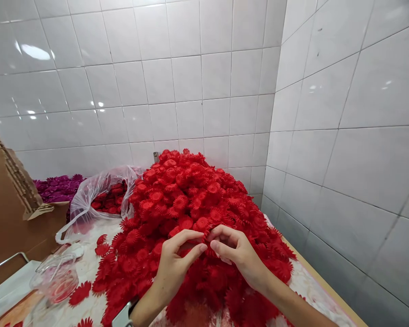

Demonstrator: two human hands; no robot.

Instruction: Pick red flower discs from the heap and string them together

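A big heap of red plastic flower pieces point(187, 190) rises on the table in front of me. My left hand point(177, 261) and my right hand point(236, 254) meet over the heap's near slope. Both have fingers curled in a pinch, fingertips close together, on a red flower piece point(204, 237) between them. How much of that piece each hand grips is hidden by the fingers. A watch or band shows at my left wrist.
A clear plastic bag point(98, 200) with more red pieces lies left of the heap. Purple flower pieces point(56, 187) sit behind it. Stacked cardboard point(10, 195) stands at the left. A clear glass jar point(56, 277) is at the near left. White tiled walls point(344, 136) close the back and right.
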